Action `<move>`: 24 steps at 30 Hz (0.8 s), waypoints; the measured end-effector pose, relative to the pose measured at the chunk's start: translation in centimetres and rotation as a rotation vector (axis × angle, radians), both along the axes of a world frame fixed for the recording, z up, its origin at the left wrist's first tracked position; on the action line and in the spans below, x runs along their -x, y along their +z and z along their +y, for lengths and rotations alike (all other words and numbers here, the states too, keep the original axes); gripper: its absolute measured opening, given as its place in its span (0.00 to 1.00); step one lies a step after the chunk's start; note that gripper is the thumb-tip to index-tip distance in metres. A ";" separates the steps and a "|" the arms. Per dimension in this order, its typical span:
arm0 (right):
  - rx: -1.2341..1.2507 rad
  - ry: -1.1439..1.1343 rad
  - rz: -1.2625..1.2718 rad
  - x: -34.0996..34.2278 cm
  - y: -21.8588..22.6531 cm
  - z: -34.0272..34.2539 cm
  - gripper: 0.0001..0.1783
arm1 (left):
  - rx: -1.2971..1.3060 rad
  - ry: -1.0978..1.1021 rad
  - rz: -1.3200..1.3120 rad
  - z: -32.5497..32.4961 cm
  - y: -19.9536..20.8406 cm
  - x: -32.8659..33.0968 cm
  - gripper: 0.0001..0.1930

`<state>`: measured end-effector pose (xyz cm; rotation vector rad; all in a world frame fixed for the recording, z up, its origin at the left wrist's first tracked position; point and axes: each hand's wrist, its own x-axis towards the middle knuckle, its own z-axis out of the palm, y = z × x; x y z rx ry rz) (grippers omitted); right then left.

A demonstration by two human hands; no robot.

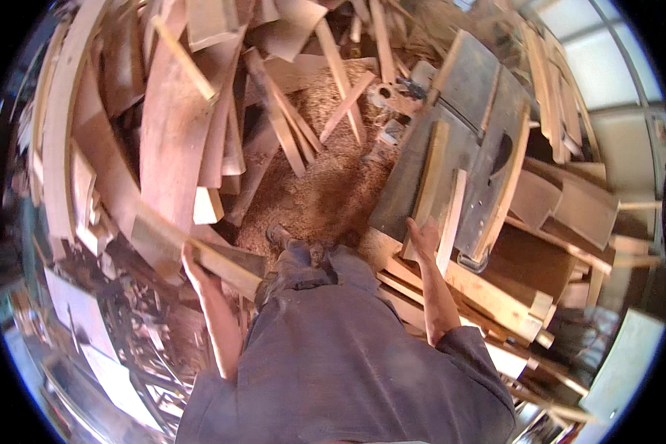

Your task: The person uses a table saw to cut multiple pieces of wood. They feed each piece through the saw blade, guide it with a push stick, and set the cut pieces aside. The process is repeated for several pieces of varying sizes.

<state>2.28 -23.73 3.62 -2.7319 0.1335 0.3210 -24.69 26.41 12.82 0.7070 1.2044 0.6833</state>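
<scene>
While sawdust [325, 185] blankets the workshop floor, the person's left hand [194, 268] closes its fingers around the near end of a long, pale wooden plank [200, 255] slanting up to the left among stacked curved boards [170, 126]. Over at the grey metal saw table [459, 148], the right hand [424, 238] lies flat, fingers together and extended, on a narrow light wooden strip [431, 177] beside a second thin strip [451, 220].
</scene>
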 end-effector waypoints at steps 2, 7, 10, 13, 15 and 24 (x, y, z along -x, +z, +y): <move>0.008 -0.041 -0.076 0.5 0.0 0.8 0.34 | 0.027 0.028 -0.003 2.3 -0.2 1.7 0.38; -0.098 -0.218 -0.240 2.9 -1.1 2.3 0.27 | -0.004 0.008 0.008 7.2 -0.1 3.3 0.42; -0.247 -0.352 -0.178 4.4 -0.2 3.8 0.27 | -0.047 0.057 0.014 8.1 1.5 2.2 0.44; -0.352 -0.440 -0.143 5.8 3.7 7.7 0.24 | -0.073 0.068 0.014 10.9 -0.2 3.4 0.45; -0.343 -0.425 -0.062 6.4 6.6 11.3 0.22 | -0.032 0.083 0.006 12.8 -0.8 4.7 0.44; -0.507 0.387 -0.239 3.5 9.1 25.5 0.20 | 0.113 0.282 -0.315 13.2 -1.0 3.6 0.24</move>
